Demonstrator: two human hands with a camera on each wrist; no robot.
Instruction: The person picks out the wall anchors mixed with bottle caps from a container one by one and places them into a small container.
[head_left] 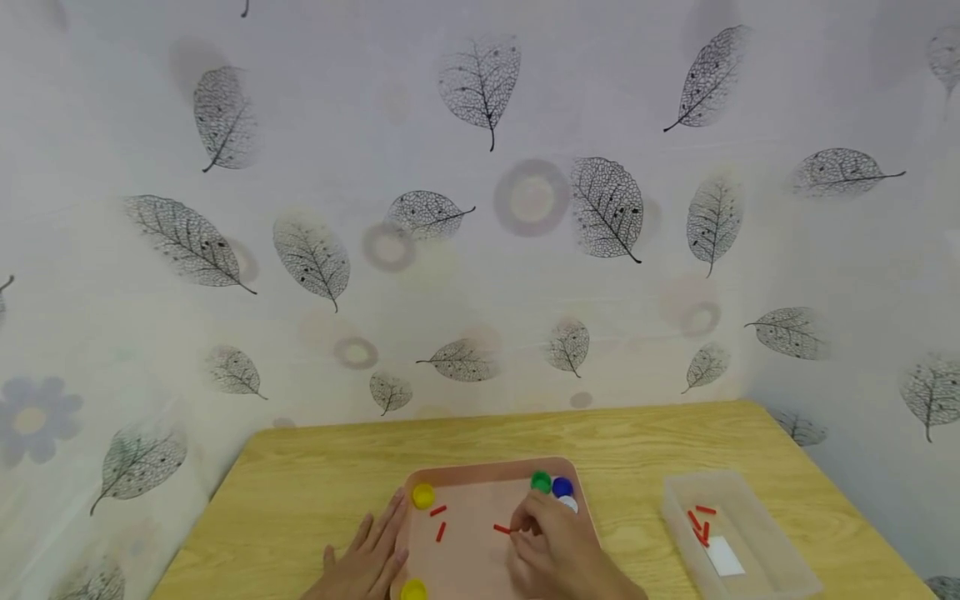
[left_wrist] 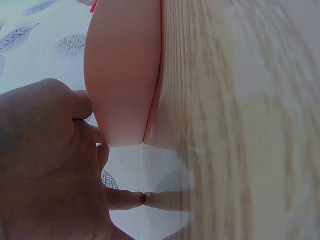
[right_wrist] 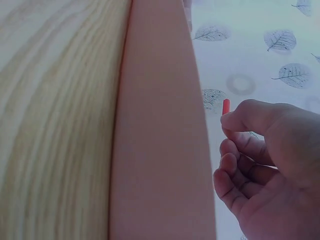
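- Right hand (head_left: 551, 537): its grip pinches 1 red stick (head_left: 502, 528) between thumb and fingertip, over the pink tray (head_left: 465, 550); the stick's free end points left.
- Left hand (head_left: 367, 554): grip released, fingers extended, touching the tray's left edge.
- The 2 loose sticks (head_left: 438, 510) lie apart in the tray, left of the held stick.
- Yellow caps: 1 in the far left corner (head_left: 423, 497), 1 in the near left. Far right: a green cap (head_left: 541, 481), a blue cap (head_left: 562, 487) and a white cap (head_left: 570, 503) partly hidden by the right hand.
- Right on the tabletop (head_left: 315, 467), a translucent box (head_left: 765, 542) holds more red sticks (head_left: 705, 509) and a white card (head_left: 725, 556).
- The step in hand appears to be positioning the held stick over the tray.
- The next move probably calls for a light pinch, careful aim clear of the loose sticks, and a steady tray.
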